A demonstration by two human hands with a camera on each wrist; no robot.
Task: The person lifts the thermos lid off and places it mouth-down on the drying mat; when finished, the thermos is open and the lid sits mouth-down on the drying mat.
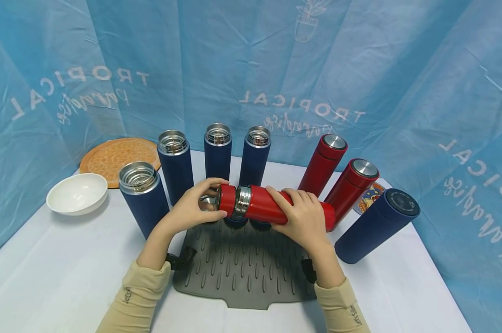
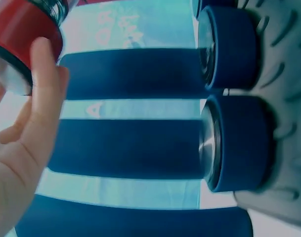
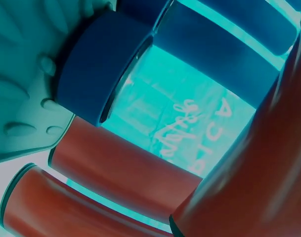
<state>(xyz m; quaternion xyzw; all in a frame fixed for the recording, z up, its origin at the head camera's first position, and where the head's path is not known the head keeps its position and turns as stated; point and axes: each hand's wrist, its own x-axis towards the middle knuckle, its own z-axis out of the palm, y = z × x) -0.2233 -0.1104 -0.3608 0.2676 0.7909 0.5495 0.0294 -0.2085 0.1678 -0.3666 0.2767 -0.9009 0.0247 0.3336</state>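
Over the grey mat (image 1: pixel 242 268), a red thermos (image 1: pixel 262 205) lies nearly level between both hands. The left hand (image 1: pixel 186 208) pinches its red lid (image 1: pixel 227 201) between thumb and fingers at the left end; a silver neck ring shows between lid and body. Around the body, the right hand (image 1: pixel 303 216) grips with fingers curled over the top. In the left wrist view, fingers touch the lid's side (image 2: pixel 26 29). The right wrist view shows the thermos body (image 3: pixel 254 168) but hides that hand. Blue lids (image 2: pixel 244 143) stand on the mat's far part, below the thermos.
Several lidless blue thermoses (image 1: pixel 144 199) stand at left and behind the mat. Two lidded red thermoses (image 1: pixel 323 159) and a lidded blue thermos (image 1: pixel 373 226) stand at right. A white bowl (image 1: pixel 77 194), a round orange board (image 1: pixel 118 157) and a patterned disc (image 1: pixel 369 198) lie about.
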